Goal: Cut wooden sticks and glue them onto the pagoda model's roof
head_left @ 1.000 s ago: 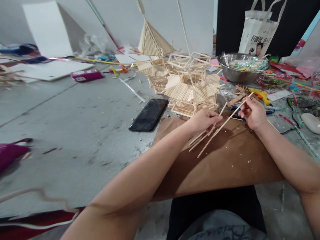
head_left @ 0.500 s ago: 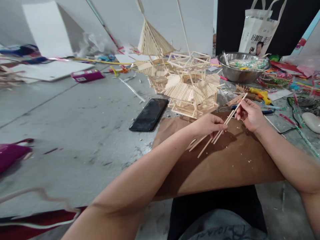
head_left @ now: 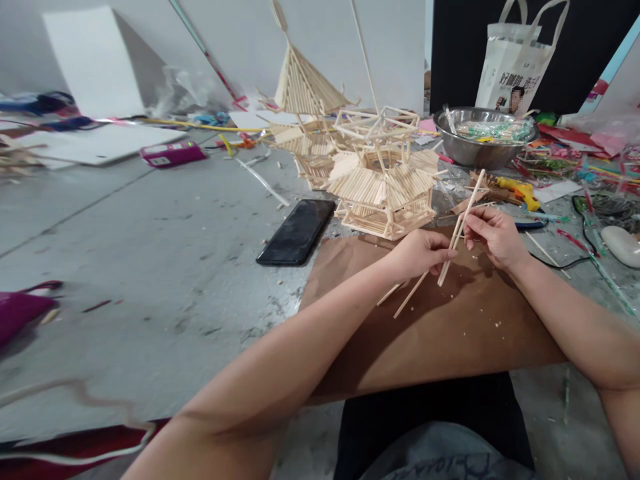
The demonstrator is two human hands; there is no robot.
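Observation:
Thin wooden sticks (head_left: 457, 233) are pinched between the thumb and fingers of my left hand (head_left: 431, 253), slanting up to the right. My right hand (head_left: 493, 237) is closed, its thumb and forefinger on the upper part of the longer stick. Beneath my left hand, more loose sticks (head_left: 411, 295) lie on the brown board (head_left: 450, 333) across my lap. Just beyond the board stands a pavilion model (head_left: 385, 180) built of such sticks, with a layered roof and an open frame on top. My right palm hides part of its own fingers.
Left of the model lies a black phone (head_left: 297, 233). A second stick model with a pointed roof (head_left: 307, 83) stands behind. At the right are a steel bowl (head_left: 480, 157), a yellow glue gun (head_left: 520, 190), a white stone (head_left: 623, 243) and scattered scraps. A purple box (head_left: 173, 155) sits far left.
The sticks in my left hand have turned to a steeper angle. My right hand has shifted slightly left and down, farther down the longer stick.

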